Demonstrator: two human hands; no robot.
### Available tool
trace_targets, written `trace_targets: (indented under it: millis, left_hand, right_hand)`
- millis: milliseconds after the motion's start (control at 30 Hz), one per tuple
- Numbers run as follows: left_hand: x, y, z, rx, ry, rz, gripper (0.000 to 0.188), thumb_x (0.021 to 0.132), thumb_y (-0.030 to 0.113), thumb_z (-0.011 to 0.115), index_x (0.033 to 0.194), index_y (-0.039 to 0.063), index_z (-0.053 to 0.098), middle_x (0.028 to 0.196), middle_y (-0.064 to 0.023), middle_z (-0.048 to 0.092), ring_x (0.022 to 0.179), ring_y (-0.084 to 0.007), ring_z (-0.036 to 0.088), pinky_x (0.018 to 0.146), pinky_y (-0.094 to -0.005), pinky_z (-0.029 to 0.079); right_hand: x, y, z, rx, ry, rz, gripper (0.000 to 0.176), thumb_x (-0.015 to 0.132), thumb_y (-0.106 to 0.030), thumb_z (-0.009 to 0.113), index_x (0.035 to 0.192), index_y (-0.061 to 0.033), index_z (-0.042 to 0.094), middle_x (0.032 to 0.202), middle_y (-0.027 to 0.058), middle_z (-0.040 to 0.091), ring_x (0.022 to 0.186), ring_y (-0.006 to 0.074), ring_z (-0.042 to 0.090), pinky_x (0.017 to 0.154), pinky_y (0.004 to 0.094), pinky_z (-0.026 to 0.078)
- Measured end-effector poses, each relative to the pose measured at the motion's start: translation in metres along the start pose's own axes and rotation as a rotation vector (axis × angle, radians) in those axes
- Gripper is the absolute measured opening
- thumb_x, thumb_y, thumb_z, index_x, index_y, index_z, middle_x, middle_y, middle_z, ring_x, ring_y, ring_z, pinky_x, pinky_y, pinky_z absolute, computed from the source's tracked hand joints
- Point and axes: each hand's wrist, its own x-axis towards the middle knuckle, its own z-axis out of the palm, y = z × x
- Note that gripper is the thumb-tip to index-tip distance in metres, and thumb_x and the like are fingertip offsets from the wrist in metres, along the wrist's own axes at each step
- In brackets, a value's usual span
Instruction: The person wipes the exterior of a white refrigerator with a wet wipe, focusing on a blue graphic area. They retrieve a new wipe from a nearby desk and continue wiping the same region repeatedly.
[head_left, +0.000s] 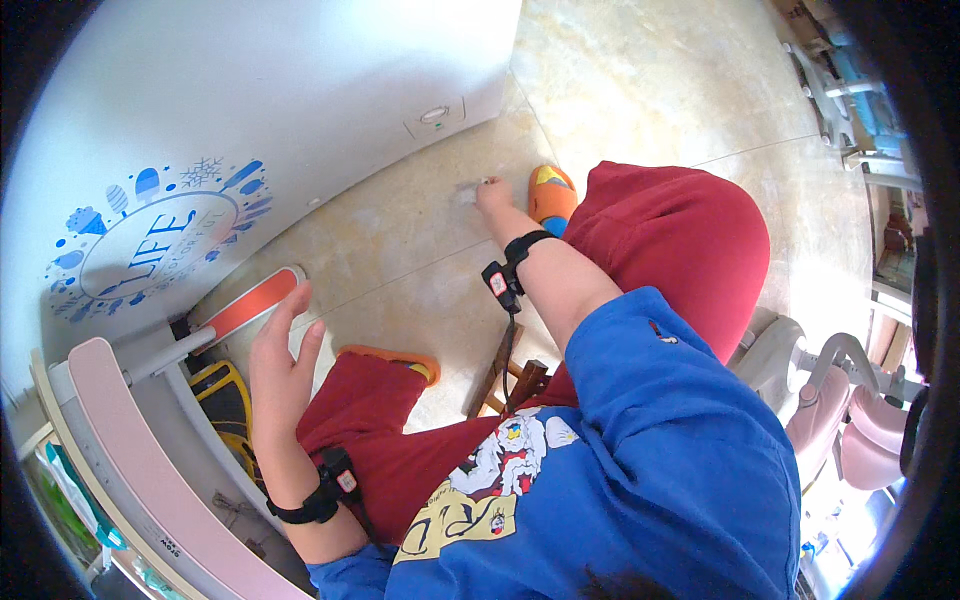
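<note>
My left hand (281, 360) is raised on the left with thumb and fingers apart, and nothing is in it. Beyond its fingertips lies the orange-topped foot (259, 304) of a desk, with a gap that I cannot judge. My right hand (495, 196) reaches down close to the tiled floor (405, 247), its fingers curled in. A small pale thing (466, 193), blurred, shows at those fingers; what it is cannot be made out. Beside this hand is an orange slipper (551, 193) on my foot. Both wrists wear black straps with small devices.
A white chest freezer (300, 97) with blue printed pictures stands along the left. Near my left arm is a pink-edged desk (124, 420), with a yellow frame (221, 382) under it. A wooden stool (499, 375) is below me. A pink chair (840, 427) stands at the right.
</note>
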Motion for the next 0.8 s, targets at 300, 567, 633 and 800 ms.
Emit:
trace_targets:
  millis: [300, 567, 633, 800]
  left_hand:
    - [0.003, -0.011, -0.001, 0.043, -0.009, -0.045, 0.044, 0.092, 0.014, 0.065, 0.133, 0.003, 0.057, 0.125, -0.0192, 0.065, 0.118, -0.0339, 0.061, 0.102, -0.0405, 0.045]
    - [0.008, -0.006, 0.0, 0.079, -0.069, -0.072, 0.045, 0.091, 0.015, 0.065, 0.135, 0.005, 0.057, 0.127, -0.0172, 0.064, 0.12, -0.0356, 0.058, 0.103, -0.042, 0.044]
    - [0.009, -0.005, -0.001, 0.074, -0.086, -0.079, 0.045, 0.091, 0.015, 0.066, 0.135, 0.005, 0.057, 0.127, -0.0171, 0.064, 0.12, -0.0362, 0.058, 0.104, -0.0426, 0.044]
    - [0.009, -0.004, -0.005, 0.077, -0.091, -0.081, 0.045, 0.092, 0.016, 0.066, 0.134, 0.005, 0.057, 0.128, -0.0177, 0.063, 0.12, -0.0373, 0.057, 0.104, -0.0436, 0.043]
  right_hand:
    - [0.033, -0.108, 0.019, 0.74, 0.128, -0.118, 0.032, 0.091, -0.006, 0.054, 0.121, -0.0028, 0.064, 0.106, 0.0116, 0.067, 0.095, 0.0228, 0.063, 0.084, 0.0344, 0.051]
    - [0.002, -0.093, 0.037, -0.407, -0.297, -0.602, 0.018, 0.096, -0.006, 0.052, 0.111, -0.0024, 0.059, 0.096, 0.0085, 0.06, 0.087, 0.0216, 0.058, 0.083, 0.0345, 0.052]
    - [-0.001, -0.078, 0.061, -0.511, -0.278, -0.909, 0.015, 0.097, -0.008, 0.052, 0.109, -0.0029, 0.058, 0.097, 0.0096, 0.058, 0.088, 0.0235, 0.058, 0.084, 0.0357, 0.053]
    - [0.027, -0.061, 0.095, 0.469, -0.32, -0.562, 0.017, 0.098, -0.008, 0.051, 0.113, -0.0003, 0.056, 0.109, 0.0132, 0.059, 0.095, 0.0262, 0.061, 0.092, 0.0363, 0.053]
